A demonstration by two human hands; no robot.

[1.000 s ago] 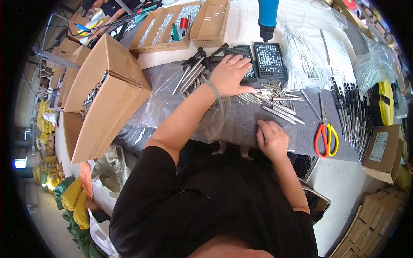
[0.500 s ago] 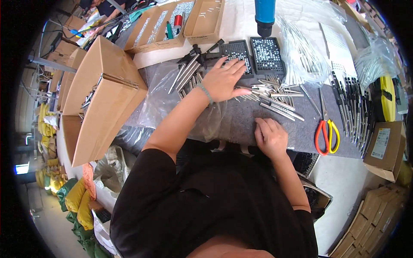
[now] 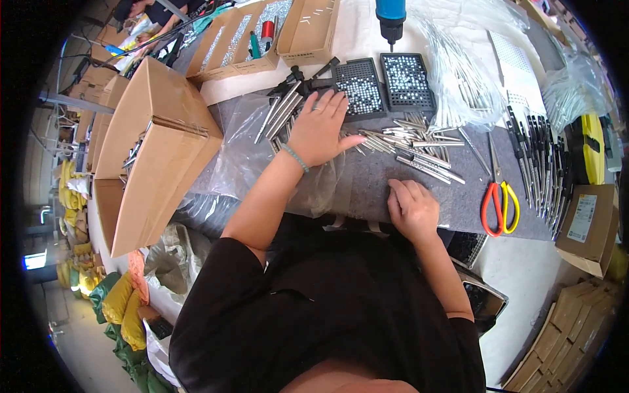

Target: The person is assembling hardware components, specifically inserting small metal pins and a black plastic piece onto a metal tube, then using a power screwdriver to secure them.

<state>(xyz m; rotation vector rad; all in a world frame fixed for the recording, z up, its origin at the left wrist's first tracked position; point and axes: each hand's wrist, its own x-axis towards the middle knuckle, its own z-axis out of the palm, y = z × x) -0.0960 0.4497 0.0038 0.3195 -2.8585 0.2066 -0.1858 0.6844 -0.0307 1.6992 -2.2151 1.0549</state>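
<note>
Workshop bench, grey mat (image 3: 367,187) along the near side, pale sheeting beyond. Clock read from the right hand, twelve pointing away from the wearer.

Right hand (image 3: 414,206): rests on the mat, fingers curled under; palm side hidden, so cannot tell whether it grips anything. Left hand (image 3: 318,134), at ten: palm down, thumb out, fingers spread and nothing clasped; fingertips at the near tray's left edge, contact uncertain.

Left black tray (image 3: 354,69) at eleven, gridded, part-filled with small shiny pieces. Right black tray (image 3: 413,101) at twelve, just beside it, also part-filled; a blue power driver (image 3: 391,29) hangs beyond. Loose metal rods (image 3: 429,157) lie criss-crossed between twelve and one; a second rod bundle (image 3: 282,114) at ten, past the left hand. Scissors (image 3: 491,209) at three.

Handling, judged by eye: rods stiff, smooth, likely light singly and apt to roll or slip; best pinched mid-length between thumb and fingertips. Trays look rigid; best held by opposite side walls and kept level, since the tiny pieces could spill. Those pieces suit a fingertip pinch only.
</note>
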